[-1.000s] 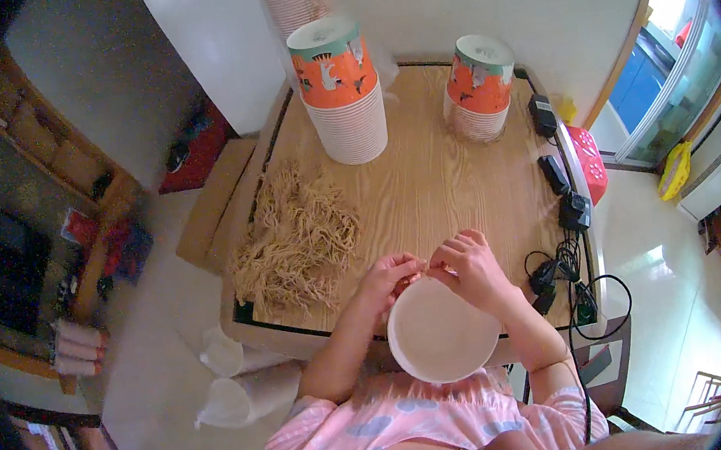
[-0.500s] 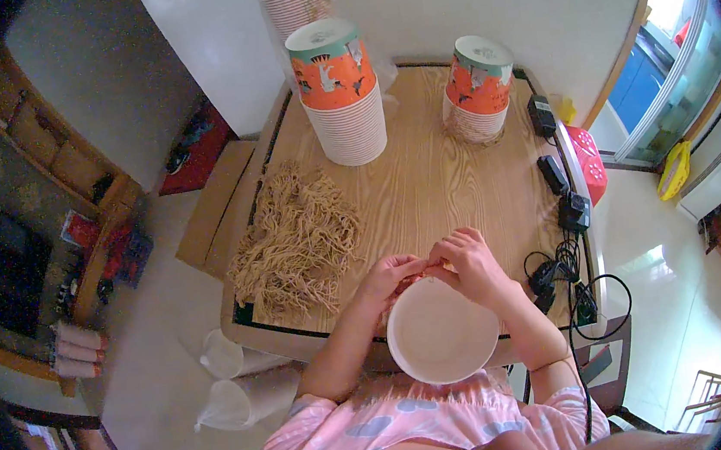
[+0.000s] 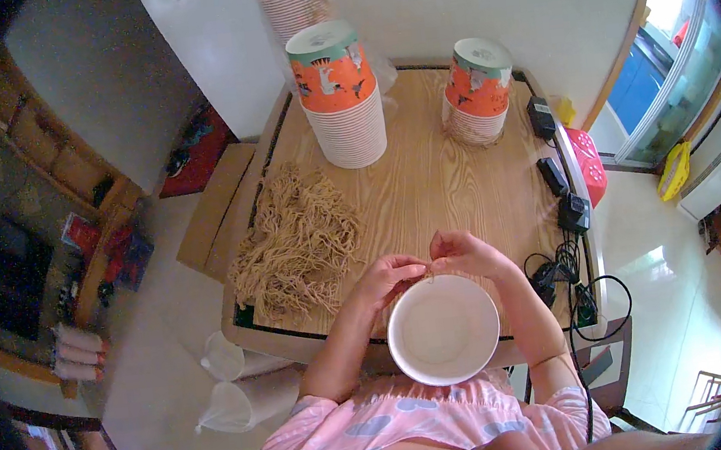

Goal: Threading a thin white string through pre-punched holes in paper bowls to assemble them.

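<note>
A white paper tub stands with its open mouth up, close against my body at the table's near edge. At its far rim, my left hand pinches a thin strand of tan twine with thumb and forefinger. My right hand is closed on the same strand just to the right, its fingertips close to the left ones. The tub's outer wall is mostly hidden from above. Left of my hands lies a loose heap of tan twine cords.
A tall stack of upturned orange-and-green paper tubs stands at the back, with a shorter stack to its right. Black adapters and tangled cables line the right edge. Bagged cup stacks lie on the floor at left.
My right hand has shifted slightly and turned, its fingers drawing down near the left fingertips. My left hand and the tub stay nearly in place.
</note>
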A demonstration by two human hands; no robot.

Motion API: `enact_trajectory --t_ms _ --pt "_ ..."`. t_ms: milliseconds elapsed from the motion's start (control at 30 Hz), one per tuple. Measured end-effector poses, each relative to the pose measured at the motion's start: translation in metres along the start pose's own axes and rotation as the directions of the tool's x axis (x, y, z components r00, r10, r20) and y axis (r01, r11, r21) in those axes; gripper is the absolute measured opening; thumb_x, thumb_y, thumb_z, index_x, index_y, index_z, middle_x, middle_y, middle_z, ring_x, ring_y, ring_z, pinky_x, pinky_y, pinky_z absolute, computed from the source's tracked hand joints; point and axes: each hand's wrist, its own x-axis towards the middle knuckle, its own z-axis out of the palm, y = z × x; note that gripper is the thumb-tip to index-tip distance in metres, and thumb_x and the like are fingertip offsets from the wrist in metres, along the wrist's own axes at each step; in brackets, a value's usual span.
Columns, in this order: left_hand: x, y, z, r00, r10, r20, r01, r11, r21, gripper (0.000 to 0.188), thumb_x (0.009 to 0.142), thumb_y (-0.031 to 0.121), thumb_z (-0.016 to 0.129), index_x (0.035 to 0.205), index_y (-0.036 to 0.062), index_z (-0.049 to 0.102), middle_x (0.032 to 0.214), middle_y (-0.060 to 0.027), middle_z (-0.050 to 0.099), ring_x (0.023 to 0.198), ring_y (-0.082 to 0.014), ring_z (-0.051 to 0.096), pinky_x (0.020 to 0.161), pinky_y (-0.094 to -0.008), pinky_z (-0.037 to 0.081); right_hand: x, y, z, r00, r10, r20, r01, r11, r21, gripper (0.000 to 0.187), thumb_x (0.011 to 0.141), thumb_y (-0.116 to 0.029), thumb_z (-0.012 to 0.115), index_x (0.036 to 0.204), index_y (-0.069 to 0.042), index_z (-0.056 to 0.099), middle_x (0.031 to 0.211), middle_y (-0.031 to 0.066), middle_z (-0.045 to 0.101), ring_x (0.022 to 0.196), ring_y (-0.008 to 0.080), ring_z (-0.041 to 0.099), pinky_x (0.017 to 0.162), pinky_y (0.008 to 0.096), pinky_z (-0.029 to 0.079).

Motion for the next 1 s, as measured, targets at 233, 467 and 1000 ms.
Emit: enact_trajectory --t_ms 233,467,1000 --pt "0.010 -0.006 -0.006 1.000 0.001 0.013 -0.001 1.000 0.016 0.018 0.078 0.010 0.067 0.093 0.0004 0.063 0.083 -0.0068 0.065 0.070 -0.0132 0.063 0.065 -0.0249 0.052 0.005 0.011 0.001 0.998 -0.052 0.037 0.048 0.993 0.108 0.019 0.079 -0.018 0.069 0.085 -0.005 0.057 0.077 -0.0011 0.059 0.074 0.0082 0.053 0.065 0.0233 0.044" --pt "0.016 -0.012 -0.009 1.000 0.019 0.021 -0.021 0.997 0.070 0.019 0.079 0.011 0.066 0.093 0.0002 0.063 0.082 -0.0068 0.065 0.070 -0.0132 0.063 0.064 -0.0250 0.052 0.003 0.018 0.000 0.999 -0.025 0.032 0.022 0.994 0.112 0.016 0.082 -0.012 0.065 0.087 -0.003 0.054 0.077 -0.0015 0.056 0.074 0.0070 0.053 0.065 0.0218 0.044" --pt "0.013 -0.016 -0.012 0.994 0.045 -0.100 -0.046 0.999 -0.008 0.021 0.077 0.015 0.067 0.094 0.0046 0.062 0.078 -0.0015 0.063 0.063 -0.0096 0.058 0.060 -0.0232 0.050 -0.005 0.007 0.004 0.991 -0.089 -0.098 0.101 0.988 0.119 0.009 0.082 -0.006 0.062 0.091 -0.003 0.061 0.089 0.0005 0.061 0.084 0.0095 0.056 0.077 0.0238 0.045"
